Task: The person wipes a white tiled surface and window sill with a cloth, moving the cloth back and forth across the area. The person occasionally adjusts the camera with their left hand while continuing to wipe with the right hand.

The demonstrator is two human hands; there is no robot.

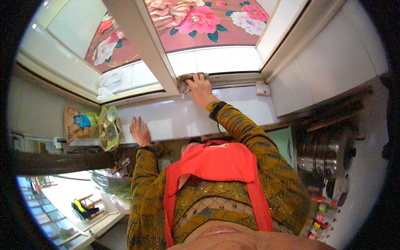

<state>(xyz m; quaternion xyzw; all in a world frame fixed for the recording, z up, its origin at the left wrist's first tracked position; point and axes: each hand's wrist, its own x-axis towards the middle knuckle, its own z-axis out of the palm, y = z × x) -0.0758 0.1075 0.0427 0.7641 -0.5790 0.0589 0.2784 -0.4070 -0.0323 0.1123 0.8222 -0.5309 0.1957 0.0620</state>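
Note:
My right hand [200, 90] presses a greyish-brown cloth [183, 84] onto the sliding window's lower track, at the foot of the upright frame bar [147, 40]. Part of the cloth is hidden under my fingers. Below the track runs a white tiled ledge [159, 117]. My left hand [140, 132] is over the ledge's left part with its fingers spread and nothing in them; whether it touches the tiles I cannot tell. Just left of it stands a green plastic holder [110, 128] with small things inside.
A brown bag with a blue cartoon figure [82, 122] leans in the left corner. A white wall socket [262, 89] sits right of my right hand. Behind the window lies a flowered bedspread [218, 34]. Stacked steel pots [325, 153] and several bottles [318, 223] stand at right.

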